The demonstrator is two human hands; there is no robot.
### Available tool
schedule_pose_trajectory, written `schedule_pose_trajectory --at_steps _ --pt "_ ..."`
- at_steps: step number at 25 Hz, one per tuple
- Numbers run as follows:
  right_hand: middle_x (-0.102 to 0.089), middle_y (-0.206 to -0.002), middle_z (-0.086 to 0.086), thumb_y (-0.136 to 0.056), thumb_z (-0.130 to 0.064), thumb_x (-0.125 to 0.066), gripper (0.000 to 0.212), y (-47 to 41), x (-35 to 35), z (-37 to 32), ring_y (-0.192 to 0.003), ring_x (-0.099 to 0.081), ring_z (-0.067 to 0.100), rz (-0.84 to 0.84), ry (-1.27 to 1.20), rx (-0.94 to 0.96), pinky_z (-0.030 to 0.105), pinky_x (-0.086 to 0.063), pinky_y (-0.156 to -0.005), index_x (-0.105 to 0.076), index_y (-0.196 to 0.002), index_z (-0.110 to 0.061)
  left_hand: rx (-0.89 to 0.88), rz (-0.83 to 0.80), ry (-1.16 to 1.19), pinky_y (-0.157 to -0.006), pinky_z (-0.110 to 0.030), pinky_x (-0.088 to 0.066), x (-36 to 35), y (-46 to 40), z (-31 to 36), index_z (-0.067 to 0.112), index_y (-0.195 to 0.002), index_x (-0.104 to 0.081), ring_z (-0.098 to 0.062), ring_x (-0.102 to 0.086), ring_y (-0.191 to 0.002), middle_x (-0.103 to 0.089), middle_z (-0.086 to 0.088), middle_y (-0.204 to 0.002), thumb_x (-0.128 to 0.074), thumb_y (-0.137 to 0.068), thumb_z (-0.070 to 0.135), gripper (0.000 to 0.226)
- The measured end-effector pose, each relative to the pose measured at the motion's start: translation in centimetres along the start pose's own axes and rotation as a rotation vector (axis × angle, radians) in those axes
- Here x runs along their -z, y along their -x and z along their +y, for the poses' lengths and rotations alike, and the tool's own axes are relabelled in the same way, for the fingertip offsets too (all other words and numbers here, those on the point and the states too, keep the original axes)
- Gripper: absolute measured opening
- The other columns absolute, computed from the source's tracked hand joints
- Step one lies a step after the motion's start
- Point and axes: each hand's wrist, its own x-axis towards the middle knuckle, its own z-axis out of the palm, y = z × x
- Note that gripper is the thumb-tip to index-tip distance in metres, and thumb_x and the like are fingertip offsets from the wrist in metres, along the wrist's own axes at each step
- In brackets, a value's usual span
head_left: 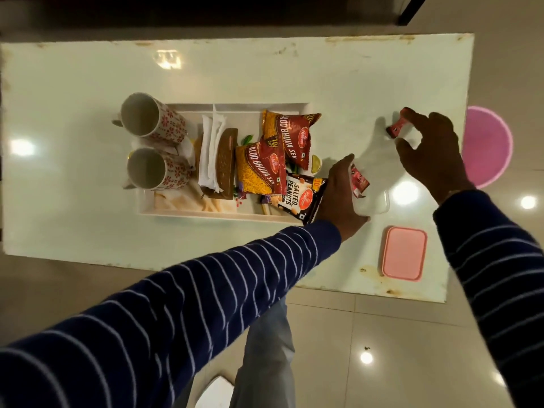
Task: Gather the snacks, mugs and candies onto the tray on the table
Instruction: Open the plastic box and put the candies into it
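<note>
A white tray (188, 214) on the table holds two floral mugs (153, 119) (156, 169), two Aloo Bhujia Sev packets (290, 134) (259, 167) and a Salted Peanuts packet (297, 195). My left hand (338, 195) grips a clear plastic box (372, 198) just right of the tray; a red candy (359, 179) lies inside it. Farther right, my right hand (429, 145) pinches another red candy (397, 126) just above the tabletop.
White napkins (210, 148) and a brown holder (225, 163) sit in the tray's middle. A pink lid (404, 253) lies near the table's front right edge. A pink round mat (488, 145) lies on the floor beyond the table's right end.
</note>
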Motion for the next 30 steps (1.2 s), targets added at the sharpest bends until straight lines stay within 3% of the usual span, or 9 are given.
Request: schedule_pose_trajectory --at_steps 2,5,12,17,19,21,24,27,30 --pt "-0.033 -0.156 0.019 -0.097 -0.02 -0.06 0.053 -0.9 -1.1 0.4 -0.14 -0.034 0.04 -0.084 0.138 0.002 0.048 -0.033 -0.112 -0.047 -0.148 -0.025 0.007 0.035 0.02 -0.106 -0.037 -0.043 -0.6 0.0 -0.4 0.015 -0.15 -0.017 -0.024 -0.038 -0.134 -0.032 -0.007 -0.148 -0.09 -0.062 0.011 0.114" --pt "-0.052 -0.134 0.023 -0.096 -0.017 -0.06 0.038 -0.5 -2.3 0.7 -0.123 -0.049 0.044 -0.006 0.203 0.035 0.05 -0.044 -0.099 -0.061 -0.134 -0.01 0.019 0.08 0.011 -0.104 -0.045 -0.047 -1.0 -0.4 -1.2 0.024 -0.15 -0.016 -0.025 -0.042 -0.133 -0.035 -0.004 -0.146 -0.086 -0.067 0.01 0.109" --pt "-0.073 -0.106 0.013 -0.093 -0.019 -0.059 0.025 6.1 -0.3 1.4 -0.081 -0.069 0.023 0.282 -0.047 -0.069 0.02 -0.045 -0.082 -0.075 -0.111 -0.012 0.023 0.057 -0.014 -0.106 -0.047 -0.044 -1.3 -0.5 -1.9 0.028 -0.15 -0.013 -0.023 -0.038 -0.137 -0.034 -0.005 -0.15 -0.084 -0.068 0.008 0.111" --pt "-0.067 -0.118 0.002 -0.089 -0.015 -0.072 0.035 12.7 -2.7 -1.3 -0.079 -0.06 0.01 0.207 -0.236 0.107 0.003 -0.04 -0.065 -0.069 -0.123 -0.023 -0.01 0.031 -0.051 -0.109 -0.047 -0.041 -1.1 -0.3 -1.7 0.023 -0.152 -0.013 -0.025 -0.034 -0.14 -0.032 -0.009 -0.152 -0.084 -0.069 0.009 0.11" --pt "-0.065 -0.12 0.001 -0.09 -0.017 -0.07 0.04 14.2 -3.6 -0.4 -0.087 -0.063 0.013 0.338 -0.366 -0.096 0.011 -0.049 -0.071 -0.065 -0.129 -0.024 -0.015 0.016 -0.043 -0.109 -0.043 -0.042 -0.9 -0.3 -1.5 0.021 -0.152 -0.013 -0.024 -0.035 -0.139 -0.03 -0.009 -0.152 -0.086 -0.067 0.006 0.113" --pt "-0.062 -0.127 0.009 -0.089 -0.023 -0.07 0.05 15.9 -4.7 1.4 -0.107 -0.061 0.025 0.423 -0.346 -0.422 0.035 -0.052 -0.093 -0.057 -0.138 -0.019 -0.016 0.002 -0.017 -0.108 -0.04 -0.043 -0.7 -0.3 -1.5 0.02 -0.152 -0.015 -0.024 -0.037 -0.138 -0.03 -0.009 -0.151 -0.086 -0.062 -0.001 0.116" --pt "-0.043 -0.146 0.022 -0.085 -0.038 -0.075 0.081 18.1 -6.8 3.3 -0.133 -0.042 0.043 0.192 -0.235 -0.768 0.053 -0.039 -0.107 -0.037 -0.15 -0.008 -0.014 0.009 0.006 -0.106 -0.033 -0.044 -0.7 -0.3 -1.7 0.019 -0.151 -0.017 -0.023 -0.039 -0.136 -0.033 -0.009 -0.149 -0.085 -0.06 -0.006 0.117" --pt "-0.046 -0.14 0.022 -0.077 -0.048 -0.08 0.09 18.8 -7.8 3.7 -0.127 -0.044 0.043 0.113 -0.102 -0.688 0.049 -0.043 -0.1 -0.038 -0.145 -0.006 -0.02 0.021 0.016 -0.101 -0.024 -0.042 -0.8 -0.4 -1.9 0.02 -0.151 -0.019 -0.022 -0.041 -0.134 -0.035 -0.008 -0.148 -0.086 -0.058 -0.005 0.117" --pt "-0.05 -0.131 0.021 -0.071 -0.047 -0.084 0.089 18.5 -7.9 3.4 -0.12 -0.047 0.042 0.166 -0.095 -0.662 0.047 -0.045 -0.095 -0.043 -0.14 -0.008 -0.02 0.011 0.028 -0.104 -0.035 -0.046 -0.7 -0.4 -2.1 0.024 -0.151 -0.017 -0.023 -0.041 -0.134 -0.035 -0.008 -0.149 -0.087 -0.059 -0.003 0.119"
